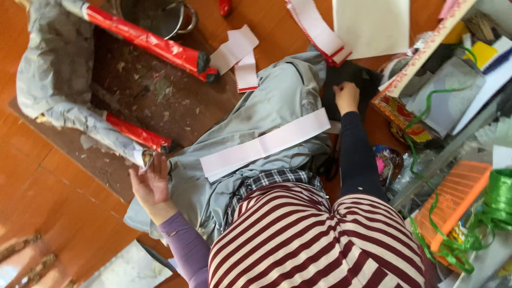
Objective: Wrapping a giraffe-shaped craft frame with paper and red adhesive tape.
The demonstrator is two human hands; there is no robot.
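Left hand: I see my left hand (pixel 151 184) lying palm up and loosely open, fingers pointing up the frame, fingertips touching the torn lower end of the grey-wrapped leg (pixel 93 125); it grips nothing.
Right hand: my right hand (pixel 347 97) reaches forward in a dark sleeve, fingers curled down onto a black cloth (pixel 352 80); whether it pinches the cloth or only presses on it I cannot tell.
Frame: a wooden frame (pixel 53 64) lies on a dark dusty board (pixel 138 85); its grey paper covering is peeling.
Red legs: the upper red-wrapped leg (pixel 149 42) runs from upper left down to the right; a shorter red-wrapped stub (pixel 138 134) sits just above my left hand.
Long axis: the grey leg slants from upper left to lower right and ends at my left fingertips.
Nearer hand: the left, in contact; the right is well apart, across my lap.
White strip: a long white paper strip (pixel 266 144) lies across my grey-clad lap (pixel 266 101), slanting up to the right, between the two hands.
Other strips: more white strips with red edges (pixel 240 53) lie near the upper red leg's end, and a stack (pixel 317 29) beside a white sheet (pixel 373 24).
To the right: an orange grid tray (pixel 458 197), green ribbon (pixel 498 197) and a patterned box (pixel 400 114).
Floor: orange wood (pixel 32 176).
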